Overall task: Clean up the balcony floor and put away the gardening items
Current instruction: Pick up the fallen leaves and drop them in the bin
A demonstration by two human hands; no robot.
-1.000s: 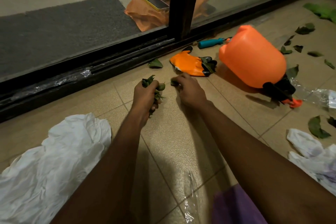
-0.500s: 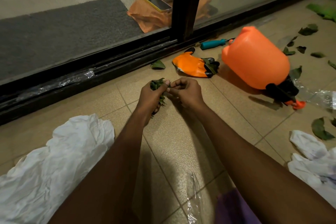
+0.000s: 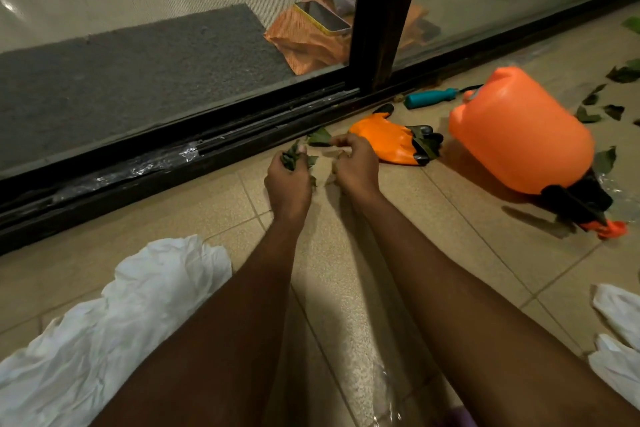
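Note:
My left hand (image 3: 289, 184) grips a bunch of green leaves (image 3: 293, 158) just above the tiled floor, close to the sliding door track (image 3: 156, 166). My right hand (image 3: 355, 168) is beside it, fingers curled, and its fingertips pinch the edge of a single leaf (image 3: 319, 138) lying against the track. An orange gardening glove (image 3: 382, 142) lies just right of that hand with leaves on its black cuff. Beyond it an orange sprayer jug (image 3: 519, 135) lies on its side, and a teal-handled tool (image 3: 431, 98) rests by the door.
A crumpled white bag (image 3: 104, 322) lies at the lower left and another white bag (image 3: 620, 340) at the lower right. Several loose leaves (image 3: 588, 114) are scattered at the far right. Clear plastic wrap (image 3: 381, 395) lies near my knees. Glass doors close off the back.
My right hand passed a leaf into the left hand's bunch, then both hands moved forward to the door track, where the right fingers now reach the leaf lying there.

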